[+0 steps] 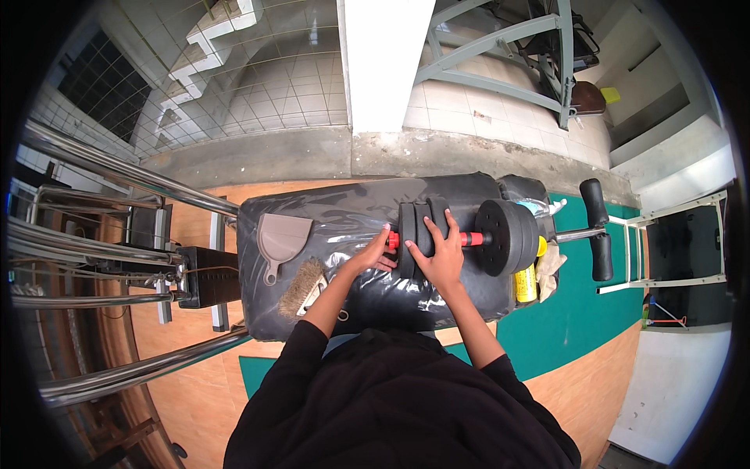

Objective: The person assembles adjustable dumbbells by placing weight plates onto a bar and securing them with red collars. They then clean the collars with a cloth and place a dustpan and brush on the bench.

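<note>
Black plates (412, 223) under right hand (443, 260)

Dumbbell (473, 239), 1, black and red. Lay on its side lengthwise along the black, plastic-covered bench (344, 207). Red-and-black bar (467, 239) ran roughly left to right between 2 groups of round black plates. Left plates (406, 216) stood on edge, partly hidden; right plates (512, 238) sat close together, inner face dotted. Red collar (393, 241) showed at the left end.
</note>
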A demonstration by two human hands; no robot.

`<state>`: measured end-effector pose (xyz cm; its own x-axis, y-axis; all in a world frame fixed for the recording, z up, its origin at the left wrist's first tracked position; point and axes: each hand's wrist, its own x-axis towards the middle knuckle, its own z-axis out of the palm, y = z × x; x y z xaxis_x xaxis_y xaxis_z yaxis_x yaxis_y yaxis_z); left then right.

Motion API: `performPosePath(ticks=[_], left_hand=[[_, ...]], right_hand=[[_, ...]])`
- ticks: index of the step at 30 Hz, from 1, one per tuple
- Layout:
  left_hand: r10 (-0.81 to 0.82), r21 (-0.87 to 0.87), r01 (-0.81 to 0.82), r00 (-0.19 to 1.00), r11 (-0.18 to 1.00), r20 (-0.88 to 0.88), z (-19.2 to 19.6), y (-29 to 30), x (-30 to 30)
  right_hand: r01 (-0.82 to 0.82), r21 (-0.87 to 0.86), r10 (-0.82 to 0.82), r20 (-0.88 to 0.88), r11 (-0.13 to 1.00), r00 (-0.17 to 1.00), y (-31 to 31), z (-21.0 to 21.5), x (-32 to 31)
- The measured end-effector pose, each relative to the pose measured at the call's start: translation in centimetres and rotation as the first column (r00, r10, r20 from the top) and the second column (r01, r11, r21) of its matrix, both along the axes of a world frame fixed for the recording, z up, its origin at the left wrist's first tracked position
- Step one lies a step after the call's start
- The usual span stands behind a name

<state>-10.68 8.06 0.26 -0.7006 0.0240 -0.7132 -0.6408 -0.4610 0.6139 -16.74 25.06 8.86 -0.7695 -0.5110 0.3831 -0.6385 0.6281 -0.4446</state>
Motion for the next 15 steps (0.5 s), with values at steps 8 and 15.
performPosePath(ticks=[8, 15], left_hand=[[-0.094, -0.101, 0.055, 0.897, 0.993, -0.431, -1.9, -2.1, 1.9], [0.023, -0.051, -0.03, 0.991, 0.998, -0.129, 0.9, -1.0, 1.5]], right_hand=[[-0.017, -0.001, 0.017, -0.018, 1.0, 1.0, -0.5, 0.1, 0.1], [-0.001, 0.001, 0.001, -0.012, 1.0, 1.0, -0.2, 0.2, 0.1]])
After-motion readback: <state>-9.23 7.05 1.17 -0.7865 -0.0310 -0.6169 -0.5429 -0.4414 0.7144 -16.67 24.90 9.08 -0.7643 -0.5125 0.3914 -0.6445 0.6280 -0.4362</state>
